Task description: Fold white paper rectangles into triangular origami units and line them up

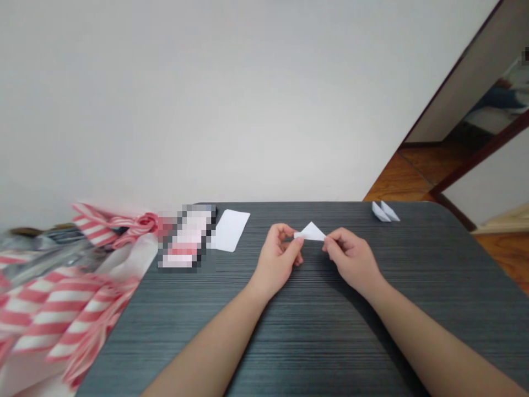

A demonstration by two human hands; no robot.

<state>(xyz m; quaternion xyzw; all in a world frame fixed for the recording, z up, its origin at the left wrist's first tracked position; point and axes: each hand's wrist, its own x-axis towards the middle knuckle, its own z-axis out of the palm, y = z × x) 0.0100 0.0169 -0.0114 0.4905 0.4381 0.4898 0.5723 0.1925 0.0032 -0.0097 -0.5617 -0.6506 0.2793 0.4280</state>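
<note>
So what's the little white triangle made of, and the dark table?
Triangle: looks like thin white paper, matt, with sharp folded edges, pinched by the left hand and right hand. Table: probably wood-look laminate, dark grey with fine streaks and a faint sheen; real wood cannot be ruled out.

Forearms [215, 342] bare up to frame edge; left hand [278, 260], right hand [352, 260] bare too.

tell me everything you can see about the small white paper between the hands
The folded paper is small, plain white, creased into a flat triangle, peak pointing away from the person. It is held over the dark table, the left hand pinching its left end and the right hand its right end. Nothing else touches it.
</note>
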